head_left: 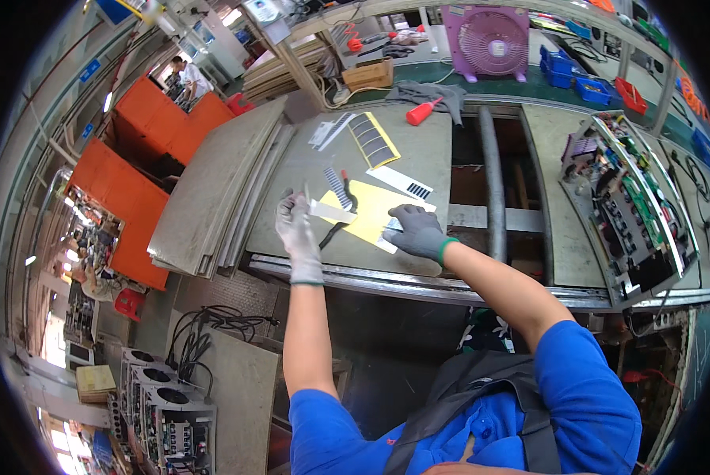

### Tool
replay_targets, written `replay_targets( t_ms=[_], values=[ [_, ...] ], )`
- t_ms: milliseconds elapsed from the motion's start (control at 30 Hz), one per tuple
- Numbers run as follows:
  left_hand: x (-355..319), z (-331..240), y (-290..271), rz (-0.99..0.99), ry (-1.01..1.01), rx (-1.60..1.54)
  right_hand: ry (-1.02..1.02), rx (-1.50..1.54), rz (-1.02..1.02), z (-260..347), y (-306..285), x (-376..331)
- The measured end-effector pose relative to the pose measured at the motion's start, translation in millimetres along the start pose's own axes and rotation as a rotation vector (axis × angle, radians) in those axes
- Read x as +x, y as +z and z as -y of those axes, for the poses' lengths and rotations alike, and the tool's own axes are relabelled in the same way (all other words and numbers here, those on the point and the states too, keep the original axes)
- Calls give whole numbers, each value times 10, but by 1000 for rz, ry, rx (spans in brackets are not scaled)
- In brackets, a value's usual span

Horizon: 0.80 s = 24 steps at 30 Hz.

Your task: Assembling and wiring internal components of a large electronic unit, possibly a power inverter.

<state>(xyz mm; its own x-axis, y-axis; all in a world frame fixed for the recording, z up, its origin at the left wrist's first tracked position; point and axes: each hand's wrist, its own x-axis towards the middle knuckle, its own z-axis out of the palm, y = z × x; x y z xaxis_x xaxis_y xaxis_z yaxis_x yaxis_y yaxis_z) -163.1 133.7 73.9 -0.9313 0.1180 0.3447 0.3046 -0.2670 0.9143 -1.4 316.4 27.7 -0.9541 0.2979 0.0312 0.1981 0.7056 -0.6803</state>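
My left hand [295, 229], in a pale glove, is raised over the worktop with its fingers closed on a white strip [333, 212]. Below the strip lies a yellow sheet [374, 212]. My right hand [420, 232], in a grey glove with a green cuff, rests on the sheet's right part, fingers stretched out over a small printed patch. A tool with black and red handles [350, 190] lies partly across the sheet, beside a striped label strip [336, 187]. Behind them are a white sheet with dark labels [402, 183] and a yellow-edged sheet of grey labels [373, 141].
Flat boards [212, 186] are stacked left of the worktop. A metal roller [492, 182] spans a gap on the right, before an upright chassis with circuit boards [628, 206]. A red bottle [423, 112], a grey cloth [442, 96] and a purple fan [489, 41] stand or lie behind.
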Motion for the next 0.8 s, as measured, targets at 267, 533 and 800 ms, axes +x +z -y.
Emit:
replay_targets(
  t_ms=[267,533,800],
  values=[
    [-1836,-326,992,485,1398,739,-69,1458,-112,-170,-706,-1659],
    [-2932,-974,2024,964,478,350,-38,783,-664,-692,-1530,-3126],
    [-3860,-1789,2918,1137,303,224,-120,529,-699,-1129,-2257,-4417]
  ],
)
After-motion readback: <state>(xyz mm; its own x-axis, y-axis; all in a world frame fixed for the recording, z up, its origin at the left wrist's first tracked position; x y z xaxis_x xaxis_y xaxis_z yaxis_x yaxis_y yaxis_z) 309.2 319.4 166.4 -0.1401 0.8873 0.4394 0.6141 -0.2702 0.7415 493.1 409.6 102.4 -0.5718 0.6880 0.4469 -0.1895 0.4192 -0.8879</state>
